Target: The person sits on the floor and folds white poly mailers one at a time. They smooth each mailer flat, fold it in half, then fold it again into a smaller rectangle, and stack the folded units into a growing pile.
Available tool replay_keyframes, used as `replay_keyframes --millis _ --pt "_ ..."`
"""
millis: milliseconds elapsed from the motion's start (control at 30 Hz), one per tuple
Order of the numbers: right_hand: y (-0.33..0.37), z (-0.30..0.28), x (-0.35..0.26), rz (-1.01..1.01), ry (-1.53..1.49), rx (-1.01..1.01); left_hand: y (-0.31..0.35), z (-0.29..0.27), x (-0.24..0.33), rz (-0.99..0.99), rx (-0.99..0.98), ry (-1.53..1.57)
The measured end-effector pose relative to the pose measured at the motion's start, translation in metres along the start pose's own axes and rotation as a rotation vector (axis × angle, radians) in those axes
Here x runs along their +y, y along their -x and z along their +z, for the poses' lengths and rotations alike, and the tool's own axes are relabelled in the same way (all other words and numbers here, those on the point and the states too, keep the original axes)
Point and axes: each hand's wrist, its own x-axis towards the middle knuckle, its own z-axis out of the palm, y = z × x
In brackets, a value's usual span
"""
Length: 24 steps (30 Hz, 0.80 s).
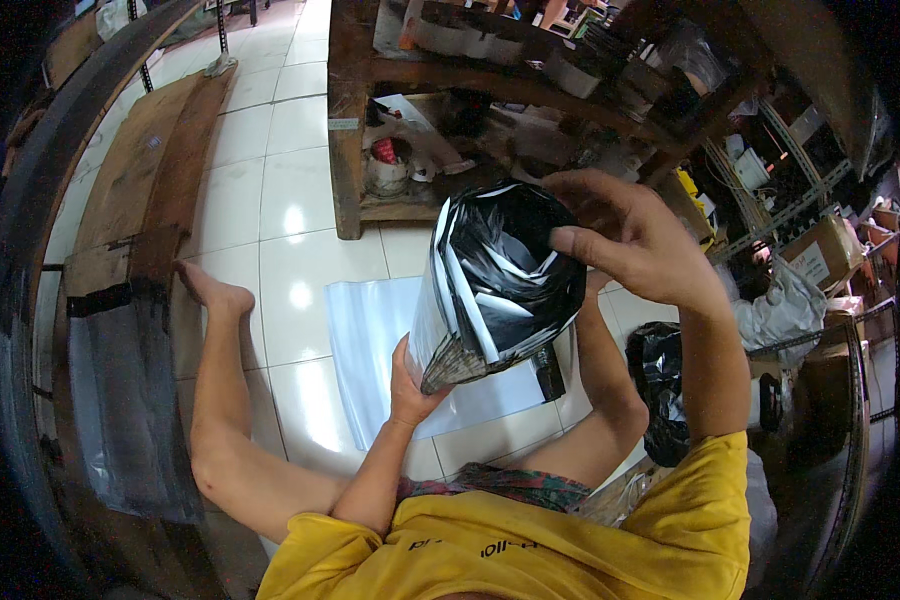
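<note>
A bulky bundle (510, 280) wrapped in black and white plastic film is held up in front of me, its crumpled black end turned toward me. My left hand (412, 385) grips its lower left side from beneath, with most of the fingers hidden behind it. At the upper right edge, my right hand (635, 235) has its thumb on the black film and its fingers bent round the far side. Below the bundle, a pale plastic sheet (370, 370) lies on the tiled floor between my legs. A black strip (547, 375) lies at the sheet's right end.
A wooden workbench (348, 150) with a cluttered lower shelf stands ahead. On the left is a long wooden board (140, 170) near a metal rack. Black plastic bags (658, 390) lie to the right, by shelving with a cardboard box (820, 255).
</note>
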Motion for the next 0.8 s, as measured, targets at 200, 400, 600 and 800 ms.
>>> replay_keyframes --millis 200,400,600,800 --pt "-0.019 0.006 -0.022 -0.257 0.477 0.072 -0.002 -0.004 0.013 -0.037 0.05 -0.013" --pt "-0.034 0.015 -0.024 -0.352 0.676 0.15 -0.002 0.001 0.011 0.008 0.074 -0.076" --pt "-0.038 0.022 -0.012 -0.418 0.413 0.078 -0.001 0.002 0.008 -0.225 0.053 0.082" --pt "-0.013 0.028 0.025 -0.061 -0.285 0.128 -0.003 -0.001 -0.007 -0.251 0.08 0.185"
